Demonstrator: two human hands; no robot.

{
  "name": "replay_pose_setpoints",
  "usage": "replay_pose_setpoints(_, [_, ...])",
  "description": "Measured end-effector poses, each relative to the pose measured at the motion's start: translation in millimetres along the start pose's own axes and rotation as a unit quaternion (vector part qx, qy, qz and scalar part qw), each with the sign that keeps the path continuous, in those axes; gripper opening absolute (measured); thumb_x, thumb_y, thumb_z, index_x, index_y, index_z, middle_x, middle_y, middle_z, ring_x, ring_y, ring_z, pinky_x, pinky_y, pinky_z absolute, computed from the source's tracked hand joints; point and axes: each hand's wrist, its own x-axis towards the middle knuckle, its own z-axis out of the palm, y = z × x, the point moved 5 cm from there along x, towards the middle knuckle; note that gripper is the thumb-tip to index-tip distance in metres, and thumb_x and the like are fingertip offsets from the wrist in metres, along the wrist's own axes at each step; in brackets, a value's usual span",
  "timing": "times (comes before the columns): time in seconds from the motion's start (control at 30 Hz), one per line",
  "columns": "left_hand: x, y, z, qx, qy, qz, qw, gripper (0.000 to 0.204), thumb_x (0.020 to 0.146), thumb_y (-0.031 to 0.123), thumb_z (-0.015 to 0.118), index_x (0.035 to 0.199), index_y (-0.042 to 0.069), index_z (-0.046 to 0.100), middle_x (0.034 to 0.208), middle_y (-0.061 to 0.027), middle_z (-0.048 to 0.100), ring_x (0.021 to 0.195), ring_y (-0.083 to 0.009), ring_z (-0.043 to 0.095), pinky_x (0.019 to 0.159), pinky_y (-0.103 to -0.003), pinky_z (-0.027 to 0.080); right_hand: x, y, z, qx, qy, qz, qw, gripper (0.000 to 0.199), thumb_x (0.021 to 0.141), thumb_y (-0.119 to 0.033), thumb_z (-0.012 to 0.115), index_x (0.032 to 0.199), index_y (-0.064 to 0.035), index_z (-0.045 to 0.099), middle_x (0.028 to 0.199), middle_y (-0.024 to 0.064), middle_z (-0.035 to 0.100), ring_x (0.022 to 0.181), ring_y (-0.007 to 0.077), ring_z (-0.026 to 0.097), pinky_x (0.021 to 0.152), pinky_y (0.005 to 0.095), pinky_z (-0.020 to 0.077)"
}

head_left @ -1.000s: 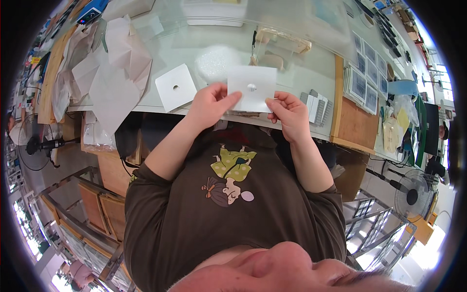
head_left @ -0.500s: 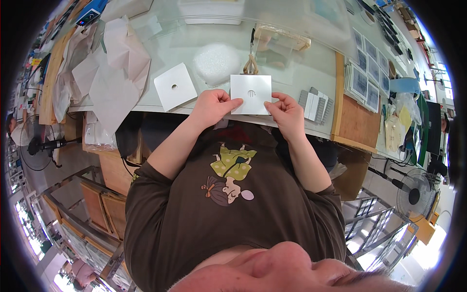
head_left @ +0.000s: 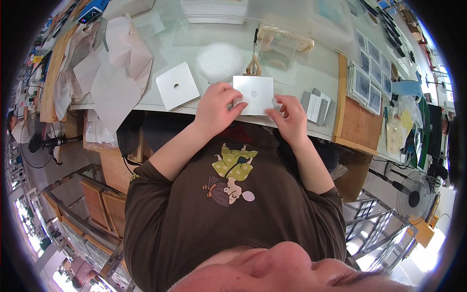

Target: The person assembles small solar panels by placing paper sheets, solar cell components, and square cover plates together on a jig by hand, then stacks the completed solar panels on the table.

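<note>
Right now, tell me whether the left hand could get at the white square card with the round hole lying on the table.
Probably yes. The left hand rests on the white square sheet, and the holed white square card lies just beside it on the table with nothing between them.

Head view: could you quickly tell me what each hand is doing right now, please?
Left hand: closed on the left edge of the white card.
Right hand: fingers pinching the card's lower right edge.
</note>
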Motion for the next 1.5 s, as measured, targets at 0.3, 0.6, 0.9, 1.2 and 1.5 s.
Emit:
replay_pose_setpoints(0.3, [9, 6, -21, 0.003, -0.12, 0.176, 0.977, 0.037, 0.068, -0.001, 0.063, 0.103, 0.009, 0.066, 0.111, -0.0036, 0.061, 0.114, -0.0312, 0.052, 0.097, -0.043, 0.038, 0, -35, -8, -0.242, -0.073, -0.367, 0.895, 0.042, 0.066, 0.0, 0.073, 0.107, -0.0048, 0.064, 0.108, 0.0102, 0.063, 0.083, 0.0268, 0.061, 0.064, 0.0341, 0.0514])
replay_pose_setpoints(0.6, [41, -12, -9, -0.218, -0.032, -0.183, 0.958, 0.03, 0.08, 0.024, 0.074, 0.099, 0.003, 0.062, 0.084, -0.0098, 0.062, 0.073, -0.0262, 0.06, 0.067, -0.029, 0.047, -9, -29, 3, 0.072, 0.094, -0.07, 0.99, 0.039, 0.083, -0.003, 0.07, 0.12, 0.0025, 0.057, 0.072, 0.0011, 0.059, 0.062, 0.0041, 0.052, 0.056, 0.0189, 0.0435])
replay_pose_setpoints(0.9, [31, -27, -11, -0.032, 0.091, -0.104, 0.99, 0.038, 0.082, 0.039, 0.07, 0.088, 0.003, 0.058, 0.079, -0.0109, 0.059, 0.072, -0.0261, 0.059, 0.064, -0.035, 0.048, -22, 16, 26, 0.183, 0.019, 0.196, 0.963, 0.046, 0.092, -0.01, 0.061, 0.132, 0.0021, 0.043, 0.073, 0.0013, 0.06, 0.056, 0.0042, 0.051, 0.051, 0.0191, 0.0401])
replay_pose_setpoints(1.2, [-50, -43, 26, -0.455, -0.256, -0.444, 0.728, 0.03, 0.096, 0.033, 0.056, 0.091, 0.003, 0.06, 0.088, -0.0059, 0.068, 0.063, -0.0117, 0.062, 0.049, -0.023, 0.041, -11, 23, 26, 0.287, 0.02, 0.218, 0.932, 0.039, 0.091, -0.005, 0.059, 0.127, 0.0008, 0.048, 0.079, 0.0014, 0.061, 0.063, 0.0057, 0.054, 0.055, 0.0187, 0.0407])
replay_pose_setpoints(1.5, [-57, -38, 38, -0.548, -0.196, -0.436, 0.687, 0.019, 0.098, 0.023, 0.052, 0.095, 0.005, 0.059, 0.088, -0.0082, 0.067, 0.062, -0.0095, 0.061, 0.045, -0.018, 0.04, -12, 28, 31, 0.346, 0.009, 0.232, 0.909, 0.041, 0.088, 0.0, 0.063, 0.125, 0.0028, 0.048, 0.079, 0.0044, 0.062, 0.062, 0.0071, 0.053, 0.056, 0.0206, 0.044])
